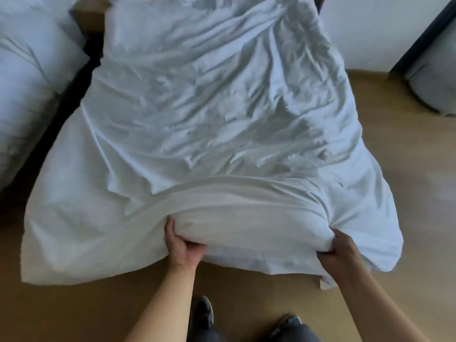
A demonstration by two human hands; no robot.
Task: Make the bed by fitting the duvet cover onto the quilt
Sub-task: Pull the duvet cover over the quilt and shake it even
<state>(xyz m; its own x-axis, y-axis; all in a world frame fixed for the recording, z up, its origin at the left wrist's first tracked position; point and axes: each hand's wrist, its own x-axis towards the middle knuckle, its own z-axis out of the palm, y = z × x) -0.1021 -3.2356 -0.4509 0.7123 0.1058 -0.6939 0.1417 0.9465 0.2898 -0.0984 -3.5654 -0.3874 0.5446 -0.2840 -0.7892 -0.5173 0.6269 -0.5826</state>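
Your left hand (pixel 181 245) and right hand (pixel 341 253) both clutch the duvet cover (pixel 209 114) at the bed's foot edge; uneven pulling could bunch the quilt inside.

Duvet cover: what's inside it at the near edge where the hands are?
Both the left hand and right hand grip a thick bunched roll in the duvet cover. Presumably the quilt; white fabric hides it.
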